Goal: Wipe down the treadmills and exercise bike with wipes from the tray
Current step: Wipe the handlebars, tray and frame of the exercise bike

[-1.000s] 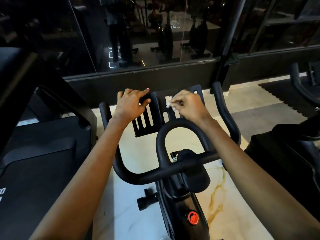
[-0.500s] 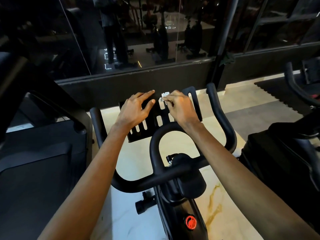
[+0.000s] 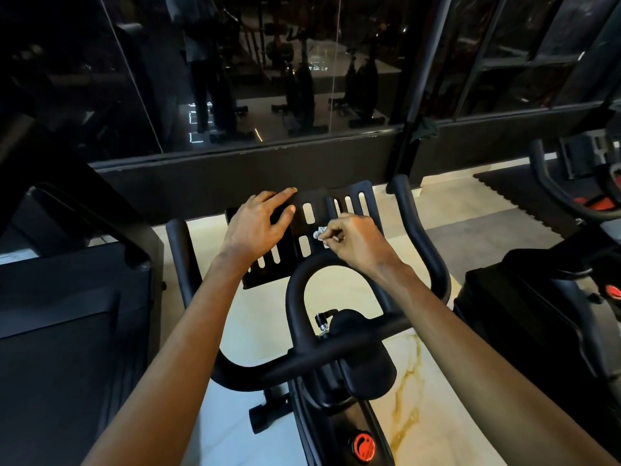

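White wipe [image 3: 320, 234], soft, light, handles best bunched: right hand [image 3: 358, 245] pinches it mid slotted holder [image 3: 366, 198], left hand [image 3: 257, 230] lies spread-fingered on the holder's left.

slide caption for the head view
Right hand presses a wipe to the slotted rack of the bike while left hand rests on it.

The left hand [image 3: 258, 227] lies flat, fingers straight, on the left part of the exercise bike's slotted tray [image 3: 311, 227]. Just right of it, the right hand [image 3: 356, 243] pinches a crumpled white wipe [image 3: 320, 234] against the tray.
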The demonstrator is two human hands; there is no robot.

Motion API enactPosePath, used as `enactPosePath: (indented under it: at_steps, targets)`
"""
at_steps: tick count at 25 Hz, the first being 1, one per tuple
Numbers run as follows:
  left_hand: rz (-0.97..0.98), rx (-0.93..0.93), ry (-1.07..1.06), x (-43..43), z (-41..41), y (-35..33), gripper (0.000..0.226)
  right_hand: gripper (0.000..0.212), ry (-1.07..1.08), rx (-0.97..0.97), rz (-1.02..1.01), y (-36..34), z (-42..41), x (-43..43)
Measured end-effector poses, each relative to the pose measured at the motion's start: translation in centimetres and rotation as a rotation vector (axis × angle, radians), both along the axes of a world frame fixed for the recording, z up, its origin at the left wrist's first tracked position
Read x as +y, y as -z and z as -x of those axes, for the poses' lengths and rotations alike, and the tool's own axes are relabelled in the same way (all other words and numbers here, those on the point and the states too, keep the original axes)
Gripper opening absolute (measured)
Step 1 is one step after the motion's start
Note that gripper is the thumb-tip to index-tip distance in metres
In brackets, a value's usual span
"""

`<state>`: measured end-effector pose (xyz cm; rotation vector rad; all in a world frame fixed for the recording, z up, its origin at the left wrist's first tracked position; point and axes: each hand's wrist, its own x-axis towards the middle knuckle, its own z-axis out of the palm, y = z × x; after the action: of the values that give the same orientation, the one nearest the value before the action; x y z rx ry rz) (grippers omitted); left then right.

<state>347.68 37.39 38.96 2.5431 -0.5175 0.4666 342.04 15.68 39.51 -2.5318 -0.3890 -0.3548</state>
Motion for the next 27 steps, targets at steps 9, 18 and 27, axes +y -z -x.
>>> enactPosePath:
  at_steps: [9, 18, 27]
  targets:
    - [-0.012, -0.032, -0.024, -0.1, 0.2, 0.3, 0.046, 0.021, 0.189, -0.322, -0.137, 0.4, -2.4, -0.4]
    - [-0.045, -0.026, -0.015, -0.1, -0.1, 0.1, 0.046, 0.016, 0.299, -0.143, -0.609, 0.8, -1.0, -0.4]
    - [-0.056, -0.020, -0.037, -0.3, -0.2, 0.1, 0.046, 0.019, 0.231, -0.111, -0.399, 1.1, -0.6, -0.2]
